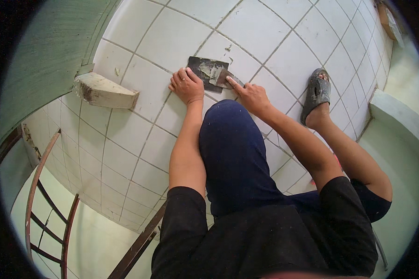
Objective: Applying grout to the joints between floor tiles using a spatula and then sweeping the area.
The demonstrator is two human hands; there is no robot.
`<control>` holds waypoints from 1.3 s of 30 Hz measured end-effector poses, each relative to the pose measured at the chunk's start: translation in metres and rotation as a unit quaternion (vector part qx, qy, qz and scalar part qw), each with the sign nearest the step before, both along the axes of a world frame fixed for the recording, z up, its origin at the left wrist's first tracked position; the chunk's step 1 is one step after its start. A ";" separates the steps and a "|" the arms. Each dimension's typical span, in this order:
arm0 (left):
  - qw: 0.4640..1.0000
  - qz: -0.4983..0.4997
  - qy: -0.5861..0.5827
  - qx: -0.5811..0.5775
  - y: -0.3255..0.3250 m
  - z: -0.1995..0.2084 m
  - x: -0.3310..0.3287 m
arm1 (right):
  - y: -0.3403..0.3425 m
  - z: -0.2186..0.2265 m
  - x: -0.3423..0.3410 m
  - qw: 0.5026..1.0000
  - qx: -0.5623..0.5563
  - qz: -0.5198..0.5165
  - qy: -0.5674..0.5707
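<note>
A dark, flat square plate [212, 89] lies on the tiled floor, with a patch of greyish-green paste [204, 69] smeared across it. My left hand [187, 86] has its fingers bent against the plate's left edge, gripping it; a ring shows on one finger. From the other side, my right hand [253, 96] holds a putty knife [224, 78], its index finger stretched along the tool. The knife's wide blade rests over the plate with pale paste beside it. The knife's handle is mostly hidden inside the right hand.
White floor tiles [172, 35] spread around, with small crumbs past the plate. A worn wooden block [104, 91] sits at left by a green panel [46, 65]. A dark wooden rack [46, 228] stands lower left. My sandalled foot [317, 95] is at right, near a low ledge [395, 114].
</note>
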State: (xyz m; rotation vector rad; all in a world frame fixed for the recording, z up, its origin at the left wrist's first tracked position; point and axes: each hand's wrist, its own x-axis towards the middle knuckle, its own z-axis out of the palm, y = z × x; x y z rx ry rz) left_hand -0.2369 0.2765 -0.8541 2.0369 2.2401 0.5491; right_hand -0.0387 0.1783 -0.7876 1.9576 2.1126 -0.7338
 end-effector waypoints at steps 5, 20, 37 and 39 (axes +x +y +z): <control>1.000 -0.004 0.014 0.023 -0.001 -0.002 0.000 | -0.027 0.017 0.021 0.999 -0.035 -0.012 0.004; 0.998 0.012 0.042 0.045 -0.001 -0.007 0.007 | -0.098 0.029 0.084 0.952 -0.008 -0.307 -0.015; 0.992 0.028 0.102 0.066 -0.003 -0.008 -0.003 | -0.103 0.036 0.120 0.876 -0.063 -0.477 0.027; 0.991 0.022 0.111 0.075 0.000 -0.008 -0.003 | -0.118 0.043 0.129 0.859 -0.078 -0.506 0.023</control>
